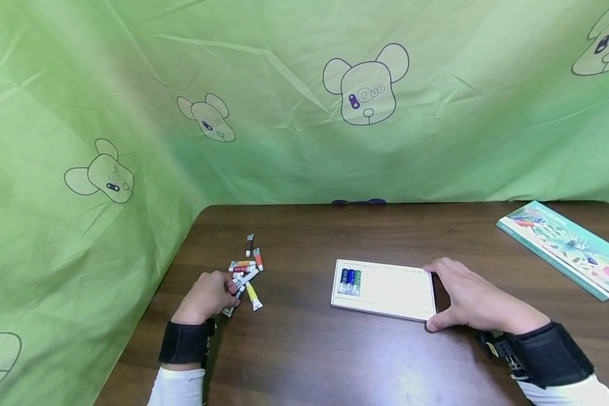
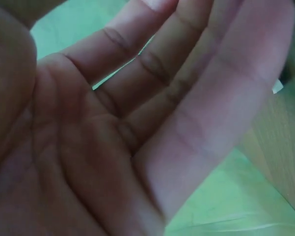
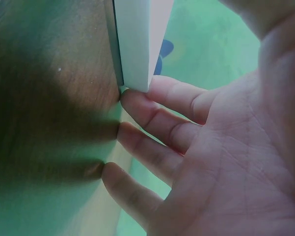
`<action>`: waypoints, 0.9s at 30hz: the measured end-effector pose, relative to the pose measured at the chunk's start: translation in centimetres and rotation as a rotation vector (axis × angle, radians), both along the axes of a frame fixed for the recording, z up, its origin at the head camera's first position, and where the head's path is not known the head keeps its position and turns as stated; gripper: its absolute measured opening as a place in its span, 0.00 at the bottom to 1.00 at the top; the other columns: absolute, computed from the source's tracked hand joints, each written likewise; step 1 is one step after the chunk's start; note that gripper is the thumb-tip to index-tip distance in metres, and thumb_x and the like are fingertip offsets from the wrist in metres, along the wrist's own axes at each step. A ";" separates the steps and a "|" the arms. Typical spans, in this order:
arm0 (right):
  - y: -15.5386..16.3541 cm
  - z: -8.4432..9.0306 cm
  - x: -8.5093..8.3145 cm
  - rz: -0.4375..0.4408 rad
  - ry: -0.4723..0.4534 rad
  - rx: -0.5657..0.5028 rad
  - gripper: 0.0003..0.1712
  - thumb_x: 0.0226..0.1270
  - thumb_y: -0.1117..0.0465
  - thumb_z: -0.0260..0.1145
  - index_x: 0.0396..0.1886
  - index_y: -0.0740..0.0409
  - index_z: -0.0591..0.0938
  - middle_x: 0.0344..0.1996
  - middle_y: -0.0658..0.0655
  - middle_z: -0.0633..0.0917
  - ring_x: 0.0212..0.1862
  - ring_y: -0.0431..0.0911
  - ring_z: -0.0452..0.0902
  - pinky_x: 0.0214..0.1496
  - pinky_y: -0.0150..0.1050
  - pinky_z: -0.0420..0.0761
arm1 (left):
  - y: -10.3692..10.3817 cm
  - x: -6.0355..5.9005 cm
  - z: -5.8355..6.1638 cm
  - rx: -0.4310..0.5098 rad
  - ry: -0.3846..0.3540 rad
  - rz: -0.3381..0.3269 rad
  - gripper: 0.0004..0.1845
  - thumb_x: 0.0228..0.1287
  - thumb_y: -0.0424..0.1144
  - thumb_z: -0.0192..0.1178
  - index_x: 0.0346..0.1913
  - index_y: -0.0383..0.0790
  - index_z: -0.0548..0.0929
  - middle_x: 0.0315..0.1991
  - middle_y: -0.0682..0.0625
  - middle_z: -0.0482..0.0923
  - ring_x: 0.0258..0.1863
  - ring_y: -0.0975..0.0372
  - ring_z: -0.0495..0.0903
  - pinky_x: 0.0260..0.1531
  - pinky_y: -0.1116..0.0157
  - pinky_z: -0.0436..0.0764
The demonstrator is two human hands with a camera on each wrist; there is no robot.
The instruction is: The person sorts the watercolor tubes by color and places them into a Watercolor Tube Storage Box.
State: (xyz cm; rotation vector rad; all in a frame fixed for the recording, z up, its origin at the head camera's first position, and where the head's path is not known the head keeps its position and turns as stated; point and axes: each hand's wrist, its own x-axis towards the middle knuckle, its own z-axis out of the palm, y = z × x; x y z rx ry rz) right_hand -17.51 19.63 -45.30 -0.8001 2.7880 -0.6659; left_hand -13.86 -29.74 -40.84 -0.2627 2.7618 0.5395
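Note:
My left hand (image 1: 208, 296) reaches palm-down into a loose pile of small paint tubes at the table's left. Its fingers touch a pale tube (image 1: 247, 277) and a dark tube (image 1: 241, 292); whether they pinch one is hidden. In the left wrist view the palm is bare and the fingertips run out of frame. My right hand (image 1: 469, 299) holds the right end of a white plastic tray (image 1: 396, 290), thumb at the near corner and fingers at the far one. Dark blue, blue and green tubes (image 1: 357, 282) lie side by side at the tray's left end.
A yellow tube (image 1: 254, 296), an orange-red tube (image 1: 257, 259) and a dark brown tube (image 1: 250, 245) lie around the pile. At the far right lies a flat turquoise box (image 1: 568, 248) with a printed lid. A green curtain (image 1: 284, 158) hangs behind the brown table (image 1: 299, 349).

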 end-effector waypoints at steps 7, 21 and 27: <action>0.0 0.1 0.0 0.005 -0.005 0.002 0.63 0.34 0.34 0.88 0.65 0.67 0.75 0.58 0.64 0.80 0.61 0.62 0.77 0.61 0.63 0.78 | 0.1 0.0 -0.1 0.030 0.012 -0.008 0.09 0.57 0.28 0.76 0.33 0.38 0.84 0.27 0.49 0.80 0.27 0.60 0.76 0.27 0.65 0.75; 0.0 0.1 0.0 0.003 -0.003 0.003 0.62 0.34 0.34 0.88 0.64 0.67 0.75 0.57 0.63 0.80 0.60 0.62 0.77 0.61 0.63 0.78 | 0.3 -0.1 0.0 0.010 0.007 -0.008 0.09 0.57 0.29 0.76 0.33 0.37 0.83 0.28 0.48 0.80 0.28 0.59 0.76 0.28 0.65 0.75; 0.0 0.1 0.1 0.000 -0.011 0.007 0.63 0.34 0.35 0.88 0.65 0.67 0.74 0.57 0.64 0.80 0.61 0.62 0.77 0.61 0.63 0.78 | 0.3 -0.1 0.0 0.000 0.007 -0.013 0.09 0.57 0.29 0.76 0.34 0.37 0.83 0.29 0.48 0.80 0.29 0.59 0.77 0.28 0.65 0.76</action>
